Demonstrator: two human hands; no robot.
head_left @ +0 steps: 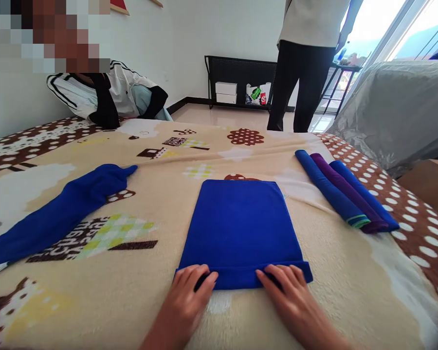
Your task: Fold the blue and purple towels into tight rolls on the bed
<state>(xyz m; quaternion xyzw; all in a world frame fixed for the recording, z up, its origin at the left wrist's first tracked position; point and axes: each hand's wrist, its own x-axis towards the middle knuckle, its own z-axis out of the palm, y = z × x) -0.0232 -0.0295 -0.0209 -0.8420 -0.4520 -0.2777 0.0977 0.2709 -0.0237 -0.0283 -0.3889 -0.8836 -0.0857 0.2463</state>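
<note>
Head view: blue cloth lies flat mid-bed on patterned blanket, near edge turned up into a small roll. Left hand and right hand both sit on that rolled edge, fingers curled over it, pinching the roll. Three rolled cloths, two blue and one purple, lie side by side to the right, well apart. Loose blue cloth crumpled at left. Seated person far left; standing person behind bed.
</note>
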